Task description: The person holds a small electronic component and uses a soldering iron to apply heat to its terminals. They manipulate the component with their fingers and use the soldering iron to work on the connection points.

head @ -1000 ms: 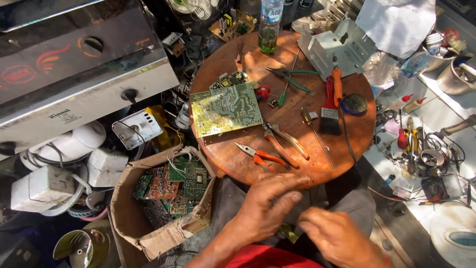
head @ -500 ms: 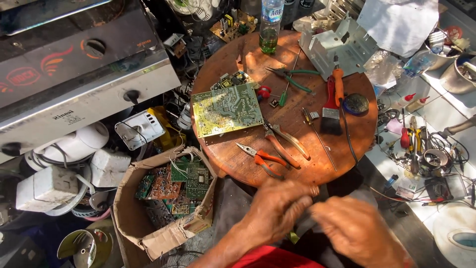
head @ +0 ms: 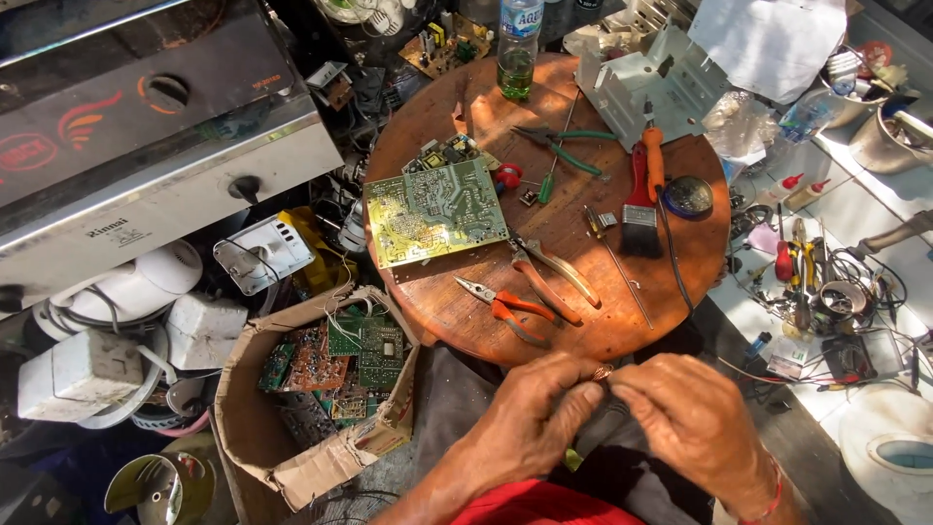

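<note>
Fingers point(head: 581, 397) of both hands — around small copper part point(head: 603, 371)

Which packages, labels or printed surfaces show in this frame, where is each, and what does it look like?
Plastic bottle: far edge of the round wooden table, clear with a blue-and-white label band.
Cardboard box: on the floor left of the hands, brown, open, holding green circuit boards.
Metal appliance: upper left, silver with red-orange printed markings and dark knobs.
White paper sheet: top right, blank side up.
</note>
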